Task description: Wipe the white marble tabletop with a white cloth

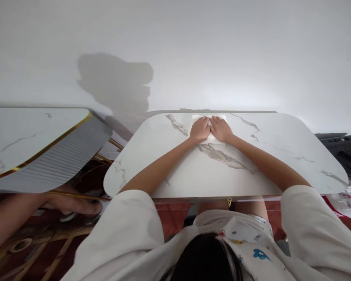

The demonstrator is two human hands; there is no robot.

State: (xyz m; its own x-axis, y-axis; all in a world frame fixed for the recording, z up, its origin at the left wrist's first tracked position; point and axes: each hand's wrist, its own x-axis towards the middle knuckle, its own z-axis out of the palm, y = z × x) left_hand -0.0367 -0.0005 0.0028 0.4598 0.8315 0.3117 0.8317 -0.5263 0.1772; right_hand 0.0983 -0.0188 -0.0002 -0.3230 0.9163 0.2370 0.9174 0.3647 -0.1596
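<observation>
My left hand (200, 128) and my right hand (220, 128) lie palm down, side by side, on a white sheet (215, 139). Whether the sheet is tissue or cloth I cannot tell. Both hands have their fingers laid out flat, pointing toward the wall, with the thumbs close together. Beneath the sheet is a white marble-patterned table top (175, 168) with rounded corners. The sheet lies near its far edge, and the palms cover much of it.
A white wall (222, 50) rises behind the table. At left stands another marble-topped table (32, 132) with a gold edge, a person's leg (67, 202) below it. To the right are a black appliance (346, 152) and a clear plastic bag (346, 203).
</observation>
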